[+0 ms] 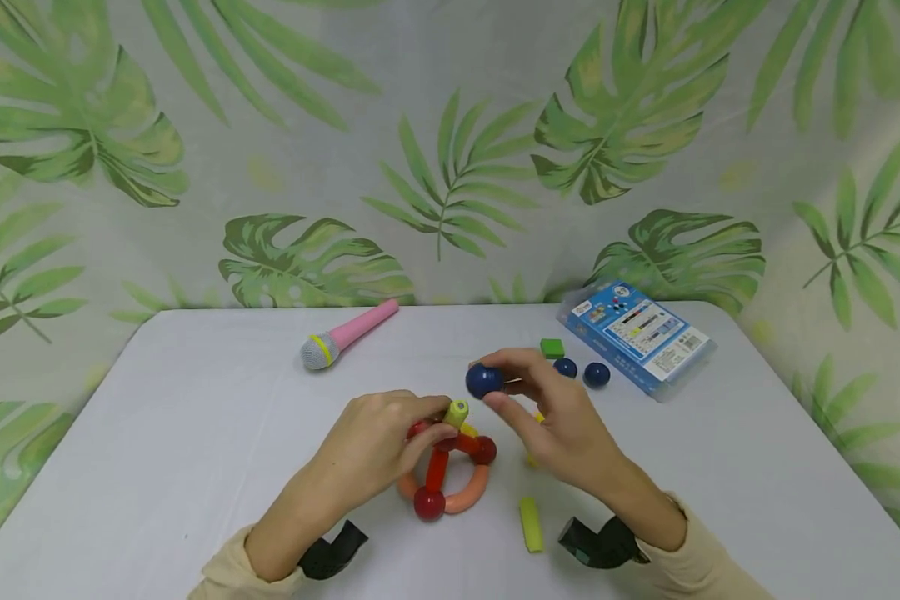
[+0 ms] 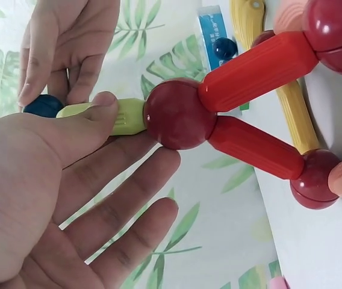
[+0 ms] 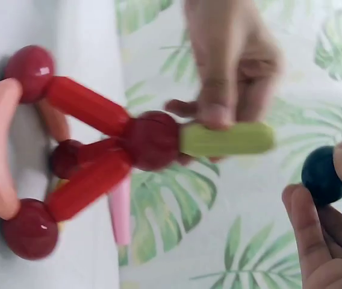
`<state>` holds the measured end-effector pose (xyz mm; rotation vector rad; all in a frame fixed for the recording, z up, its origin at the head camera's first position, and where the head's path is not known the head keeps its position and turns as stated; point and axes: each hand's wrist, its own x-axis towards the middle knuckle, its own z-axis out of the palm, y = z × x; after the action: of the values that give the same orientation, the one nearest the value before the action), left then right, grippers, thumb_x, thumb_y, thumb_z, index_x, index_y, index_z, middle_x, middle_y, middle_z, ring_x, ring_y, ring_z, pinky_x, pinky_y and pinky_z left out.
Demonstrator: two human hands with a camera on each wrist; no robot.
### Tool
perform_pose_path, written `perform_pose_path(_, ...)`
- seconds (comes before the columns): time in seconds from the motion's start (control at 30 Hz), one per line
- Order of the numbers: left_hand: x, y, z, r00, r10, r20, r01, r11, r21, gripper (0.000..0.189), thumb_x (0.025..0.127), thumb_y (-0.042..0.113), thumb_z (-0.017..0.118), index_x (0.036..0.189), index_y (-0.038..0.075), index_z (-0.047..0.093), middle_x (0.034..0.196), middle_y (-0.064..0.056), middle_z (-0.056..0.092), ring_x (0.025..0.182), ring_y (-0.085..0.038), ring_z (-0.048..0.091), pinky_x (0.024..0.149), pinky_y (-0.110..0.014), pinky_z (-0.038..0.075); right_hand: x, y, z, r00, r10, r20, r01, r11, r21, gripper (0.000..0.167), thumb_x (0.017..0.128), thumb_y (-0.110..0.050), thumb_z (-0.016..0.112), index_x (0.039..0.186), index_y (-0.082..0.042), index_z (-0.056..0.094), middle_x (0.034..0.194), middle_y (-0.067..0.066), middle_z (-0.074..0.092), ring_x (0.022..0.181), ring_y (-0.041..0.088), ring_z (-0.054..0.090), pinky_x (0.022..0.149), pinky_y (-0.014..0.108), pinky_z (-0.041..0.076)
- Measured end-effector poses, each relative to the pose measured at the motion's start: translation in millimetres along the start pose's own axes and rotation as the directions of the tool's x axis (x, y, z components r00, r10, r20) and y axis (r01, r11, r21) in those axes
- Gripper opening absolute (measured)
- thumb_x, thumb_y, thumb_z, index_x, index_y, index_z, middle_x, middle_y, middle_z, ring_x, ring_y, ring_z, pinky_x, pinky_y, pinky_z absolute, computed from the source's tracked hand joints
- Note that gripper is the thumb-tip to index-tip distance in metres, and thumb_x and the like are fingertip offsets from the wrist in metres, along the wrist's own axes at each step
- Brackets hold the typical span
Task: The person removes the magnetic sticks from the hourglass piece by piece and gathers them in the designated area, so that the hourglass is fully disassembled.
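Above the white table [image 1: 195, 433], left hand [image 1: 378, 433] is pinching a lime-green plastic rod [image 1: 457, 413], which is projecting from a glossy red-and-salmon ball-and-rod frame [image 1: 437, 471]. Right hand [image 1: 558, 412] is pinching a shiny dark-blue ball [image 1: 484, 381] near the rod's free end, apart. Left hand is partly covering the frame; right wrist view is cropping right hand.
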<state>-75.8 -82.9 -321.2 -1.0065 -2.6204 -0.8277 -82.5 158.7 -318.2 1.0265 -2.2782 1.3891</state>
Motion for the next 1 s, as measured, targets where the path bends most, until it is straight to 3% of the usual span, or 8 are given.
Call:
perform_pose_path(0.1,0.5,-0.1,-1.7,1.0,-0.018,0.019,0.018,1.0,-0.002,0.031,0.09,0.024,0.082,0.115,0.007,0.078,0.097,0.0,0.079,0.08,-0.01,0.072,0.07,-0.022,0.057,2.0,7.4,-10.8,0.997,0.029,-0.078,-0.031,0.999,-0.028,0.052,0.089,0.013,0.071,0.136,-0.001,0.053,0.131,0.014,0.064,0.111,0.023,0.068,0.095,0.022,0.055)
perform_pose_path(0.17,0.5,-0.5,-2.4,0.999,-0.03,0.026,0.03,1.0,-0.006,0.032,0.089,0.024,0.082,0.116,0.007,0.078,0.1,-0.001,0.079,0.084,-0.013,0.073,0.072,-0.024,0.058,3.3,17.2,-17.9,0.994,0.052,-0.098,-0.066,0.988,-0.139,0.053,0.089,0.008,0.075,0.137,-0.002,0.055,0.131,0.012,0.065,0.109,0.022,0.069,0.092,0.023,0.057)
perform_pose_path(0.27,0.1,-1.1,-2.7,0.998,-0.046,0.036,0.046,0.999,-0.011,0.033,0.089,0.025,0.083,0.117,0.008,0.078,0.101,-0.001,0.079,0.086,-0.014,0.074,0.074,-0.025,0.058,2.4,40.8,-25.3,0.991,0.112,-0.072,-0.129,0.935,-0.329,0.05,0.088,-0.001,0.081,0.133,-0.003,0.06,0.126,0.012,0.068,0.104,0.024,0.07,0.088,0.033,0.06)
perform_pose_path(0.37,-0.3,-1.2,-1.9,0.998,-0.056,0.042,0.056,0.998,-0.015,0.033,0.089,0.025,0.083,0.117,0.009,0.077,0.101,-0.001,0.079,0.084,-0.013,0.073,0.072,-0.024,0.057,-3.2,67.2,-29.0,0.981,0.19,-0.034,-0.187,0.887,-0.423,0.043,0.088,-0.004,0.082,0.126,-0.001,0.063,0.119,0.015,0.07,0.099,0.029,0.071,0.084,0.046,0.061)
perform_pose_path(0.57,0.3,-1.2,-2.3,0.998,-0.049,0.041,0.05,0.999,-0.013,0.033,0.089,0.025,0.083,0.117,0.009,0.077,0.102,0.0,0.079,0.083,-0.012,0.071,0.071,-0.023,0.056,-9.6,99.0,-29.4,0.95,0.311,0.024,-0.253,0.813,-0.525,0.037,0.089,-0.006,0.081,0.123,-0.001,0.067,0.122,0.016,0.07,0.116,0.035,0.063,0.097,0.05,0.055)
perform_pose_path(0.73,0.6,-1.5,-2.7,0.998,-0.046,0.043,0.046,0.999,-0.009,0.033,0.089,0.026,0.083,0.117,0.009,0.077,0.1,0.001,0.079,0.079,-0.01,0.068,0.068,-0.021,0.053,-13.7,115.6,-28.1,0.948,0.314,0.042,-0.224,0.759,-0.612,0.034,0.089,-0.008,0.081,0.121,-0.002,0.071,0.123,0.016,0.072,0.125,0.037,0.059,0.103,0.054,0.051)
perform_pose_path(0.83,0.3,-1.4,-2.6,0.998,-0.049,0.049,0.049,0.999,-0.013,0.033,0.089,0.026,0.083,0.117,0.009,0.077,0.1,0.0,0.079,0.078,-0.011,0.067,0.068,-0.021,0.053,-16.7,121.5,-28.2,0.95,0.308,0.045,-0.21,0.742,-0.637,0.035,0.088,-0.009,0.082,0.121,-0.002,0.072,0.123,0.018,0.072,0.125,0.04,0.06,0.104,0.056,0.05)
perform_pose_path(1.0,-0.4,-1.4,-2.2,0.997,-0.058,0.052,0.059,0.998,-0.015,0.034,0.089,0.026,0.083,0.117,0.009,0.077,0.1,0.0,0.078,0.079,-0.014,0.069,0.068,-0.022,0.053,-19.2,124.8,-28.2,0.947,0.316,0.052,-0.212,0.74,-0.638,0.038,0.089,-0.011,0.081,0.125,-0.002,0.07,0.125,0.018,0.071,0.127,0.041,0.058,0.106,0.06,0.046)
